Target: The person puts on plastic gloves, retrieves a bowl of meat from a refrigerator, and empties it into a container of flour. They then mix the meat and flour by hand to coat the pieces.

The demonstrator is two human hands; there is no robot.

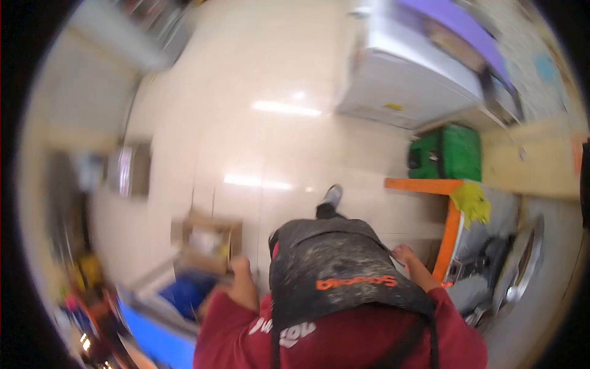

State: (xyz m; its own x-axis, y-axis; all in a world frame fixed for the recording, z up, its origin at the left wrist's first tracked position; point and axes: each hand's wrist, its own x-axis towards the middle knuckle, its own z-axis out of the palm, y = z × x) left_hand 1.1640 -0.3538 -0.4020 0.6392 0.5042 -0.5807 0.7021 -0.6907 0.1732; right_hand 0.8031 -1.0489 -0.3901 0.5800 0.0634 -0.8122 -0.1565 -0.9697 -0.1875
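My left hand (240, 265) hangs at my left side, close to an open cardboard box (230, 237) on the floor. Motion blur smears its fingers, and nothing can be made out in it. On the other side, my right hand (403, 253) is beside my dark, stained apron (344, 261), left of an orange-edged bench (452, 227). Its fingers look bent, but blur and the apron's edge hide whether they hold anything. One shoe (332, 195) shows ahead of the apron on the tiled floor.
A green bag (453, 152) stands beyond the bench, against a large white cabinet (412, 77). A yellow cloth (472, 204) drapes over the bench corner. To the left are a blue-edged surface (153, 335) and another box (135, 170). Pale tiles (246, 141) stretch ahead.
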